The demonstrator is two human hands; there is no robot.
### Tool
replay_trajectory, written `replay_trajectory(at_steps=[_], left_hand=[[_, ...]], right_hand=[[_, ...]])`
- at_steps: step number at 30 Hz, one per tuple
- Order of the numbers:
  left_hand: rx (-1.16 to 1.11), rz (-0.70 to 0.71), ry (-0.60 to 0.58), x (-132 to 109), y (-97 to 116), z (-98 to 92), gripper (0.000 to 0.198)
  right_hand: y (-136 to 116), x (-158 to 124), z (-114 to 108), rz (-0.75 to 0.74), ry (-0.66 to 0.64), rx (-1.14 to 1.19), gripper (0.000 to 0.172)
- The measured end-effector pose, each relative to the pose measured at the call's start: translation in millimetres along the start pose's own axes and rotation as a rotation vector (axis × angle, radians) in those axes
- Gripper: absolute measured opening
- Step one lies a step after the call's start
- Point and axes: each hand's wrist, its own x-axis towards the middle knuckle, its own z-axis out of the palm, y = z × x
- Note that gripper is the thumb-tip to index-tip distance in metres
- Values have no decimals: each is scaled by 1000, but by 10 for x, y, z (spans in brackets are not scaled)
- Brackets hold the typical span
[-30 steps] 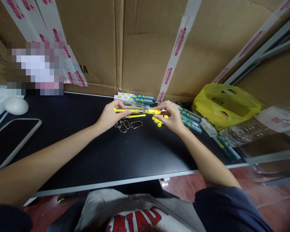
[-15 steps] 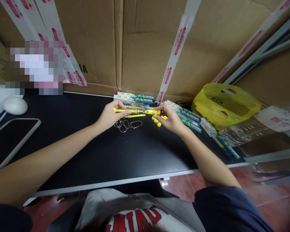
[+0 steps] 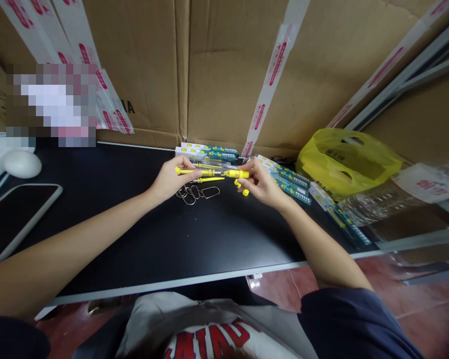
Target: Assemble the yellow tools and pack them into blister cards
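Note:
My left hand pinches the left part of a thin yellow rod in a clear tube. At its right end my right hand grips a yellow cap piece, which lines up with the tube. Behind and beneath lie other clear tubes and yellow rods, partly hidden by what I hold. Several wire hooks rest on the black table just below my left fingers. Small yellow parts lie under my right fingers, partly covered.
Printed narrow boxes lie behind my hands, and more boxes to the right. A yellow bag and a plastic bottle stand at the right. A phone lies left on the black table.
My right fingers have shifted slightly around the yellow cap piece, and they cover more of the small yellow parts. My left hand has hardly moved.

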Motion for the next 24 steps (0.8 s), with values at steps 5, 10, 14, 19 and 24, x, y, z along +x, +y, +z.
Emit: replay_trajectory(at_steps=[5,10,14,19,24], left_hand=[[-1,-8,-2,-6,-2,-3,24],[6,-3,-6,-6,-20,3,24],[6,2,9,-7,-41,15,23],[4,-1,5,-11,-28,20,23],[5,-9,-1,-12,-7,14,23]], right_hand=[[-17,0,-2,22,-27,58,24],[-25,32,-28,-14,-8,31,23],[-11,58,-70,-107,70,-129,21],[-28,70,-96,-171,76,-233,20],[-51,60,-69,-177,65,-228,16]])
